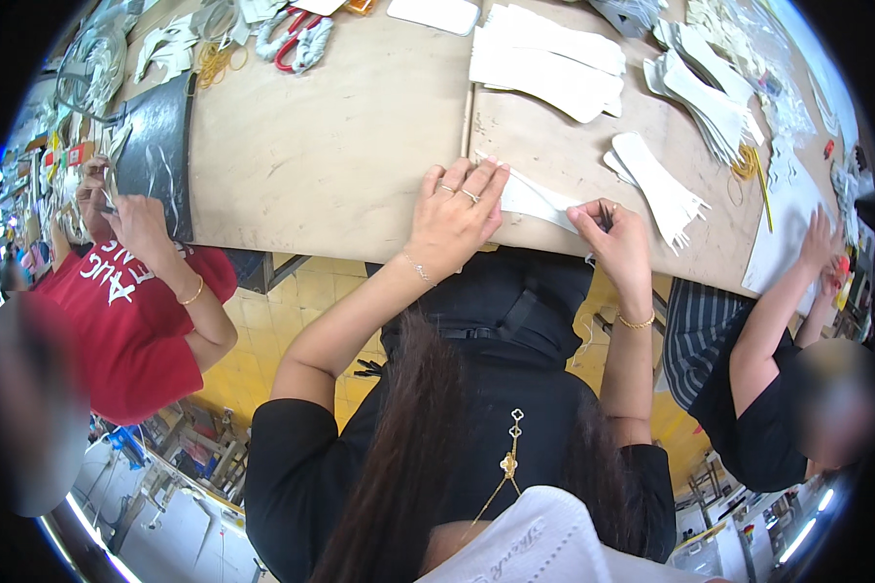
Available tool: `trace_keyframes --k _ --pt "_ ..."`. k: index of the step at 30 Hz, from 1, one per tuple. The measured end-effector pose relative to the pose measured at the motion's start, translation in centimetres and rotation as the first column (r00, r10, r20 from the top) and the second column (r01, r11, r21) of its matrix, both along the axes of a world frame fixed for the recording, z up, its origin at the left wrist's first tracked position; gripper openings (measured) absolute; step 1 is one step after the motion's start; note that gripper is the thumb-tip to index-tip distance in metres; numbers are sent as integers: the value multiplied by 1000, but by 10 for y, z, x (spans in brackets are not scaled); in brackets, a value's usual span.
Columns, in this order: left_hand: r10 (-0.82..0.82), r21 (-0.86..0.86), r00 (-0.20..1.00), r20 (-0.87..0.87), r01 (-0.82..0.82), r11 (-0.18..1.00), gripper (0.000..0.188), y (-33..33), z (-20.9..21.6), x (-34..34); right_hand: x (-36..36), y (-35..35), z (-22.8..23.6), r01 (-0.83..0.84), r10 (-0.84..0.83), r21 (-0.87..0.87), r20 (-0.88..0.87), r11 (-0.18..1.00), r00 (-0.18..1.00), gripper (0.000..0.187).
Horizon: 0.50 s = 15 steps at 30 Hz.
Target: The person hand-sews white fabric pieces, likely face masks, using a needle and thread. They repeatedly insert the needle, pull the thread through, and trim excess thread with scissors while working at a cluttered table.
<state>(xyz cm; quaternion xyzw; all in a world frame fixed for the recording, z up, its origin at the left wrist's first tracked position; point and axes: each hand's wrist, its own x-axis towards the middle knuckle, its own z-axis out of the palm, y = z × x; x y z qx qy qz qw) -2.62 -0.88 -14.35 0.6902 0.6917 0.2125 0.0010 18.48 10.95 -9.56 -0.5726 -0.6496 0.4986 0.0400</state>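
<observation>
The long white piece (540, 202) lies near the front edge of the surface (331, 155), just beyond the person's waist, slanting from about 10 o'clock to 4 o'clock. The left hand (459, 216) covers its upper end, fingers stretched out and close together, probably to keep it from sliding; whether the hidden thumb pinches it cannot be told. The right hand (611, 238) is at the other end, thumb and forefinger pinching a small dark tool (606, 216), seemingly held there to bring its point near the piece's edge.

At 2 o'clock from the right hand, just beside it, lie loose white cutouts (657, 189) with split ends; this pile most limits its room. A fanned stack (705, 97) sits beyond, and a neat white stack (549, 63) at 12 o'clock, both likely set within reach but off the working spot. Red-handled scissors (287, 44) rest at 11 o'clock, well apart. Co-workers in a red shirt (131, 316) at 9 o'clock and a black top (739, 413) at 4 o'clock flank the person.
</observation>
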Motion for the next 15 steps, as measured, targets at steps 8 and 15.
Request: trace_keyframes --k 8,15 --pt "-66 -130 993 -96 53 990 56 0 8 0 -5 5 3 -90 89 119 21 989 996 29" --pt "-83 -205 979 -188 44 978 53 4 18 8 -7 9 2 -100 101 136 -1 986 995 29"
